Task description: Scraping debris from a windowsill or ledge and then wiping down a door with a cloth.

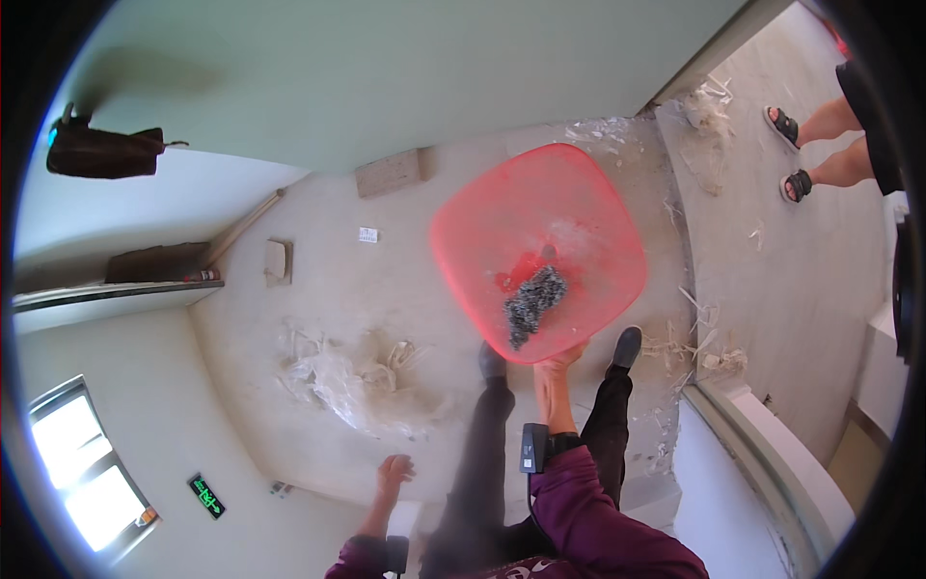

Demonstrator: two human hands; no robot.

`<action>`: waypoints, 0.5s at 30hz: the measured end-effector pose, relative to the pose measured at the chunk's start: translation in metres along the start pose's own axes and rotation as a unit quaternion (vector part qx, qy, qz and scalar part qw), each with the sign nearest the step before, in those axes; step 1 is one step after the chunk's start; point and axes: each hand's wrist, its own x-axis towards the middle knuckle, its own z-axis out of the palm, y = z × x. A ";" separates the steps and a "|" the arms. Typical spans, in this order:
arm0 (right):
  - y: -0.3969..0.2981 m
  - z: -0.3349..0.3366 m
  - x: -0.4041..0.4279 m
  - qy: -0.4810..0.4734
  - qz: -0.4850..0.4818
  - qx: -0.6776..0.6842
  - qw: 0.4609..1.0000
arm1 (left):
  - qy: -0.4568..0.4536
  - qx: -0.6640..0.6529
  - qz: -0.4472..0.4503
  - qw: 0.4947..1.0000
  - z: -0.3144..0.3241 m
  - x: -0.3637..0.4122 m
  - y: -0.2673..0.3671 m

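Observation:
My right hand (564, 358) grips the near edge of a dusty red plastic piece with a rounded-square outline (535, 195); whether it is a stool top or a shallow basin I cannot tell. It is held out over the floor in front of my legs. A clump of dark grey speckled material (534, 300) rests on it, beside smeared, brighter red patches. The fingers of my right hand are partly hidden beneath the rim. My left hand (396, 470) hangs at the lower left with fingers slightly bent, holding nothing.
Crumpled clear plastic sheeting (354, 383) lies on the dusty floor to the left. Ahead are a block (388, 174) and a small cardboard box (278, 262). A person in sandals (796, 184) stands beyond the threshold (684, 231), where plastic scraps (705, 119) lie.

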 end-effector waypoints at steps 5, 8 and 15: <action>0.046 0.045 -0.076 -0.045 -0.071 -0.234 0.969 | 0.095 -0.033 -0.062 0.993 -0.057 -0.003 -0.029; 0.094 0.012 -0.062 -0.068 -0.156 -0.272 0.947 | 0.051 -0.086 -0.040 0.994 -0.032 0.010 -0.032; 0.154 0.020 -0.106 -0.065 -0.028 -0.163 0.984 | 0.000 -0.129 0.022 0.991 0.001 0.015 -0.022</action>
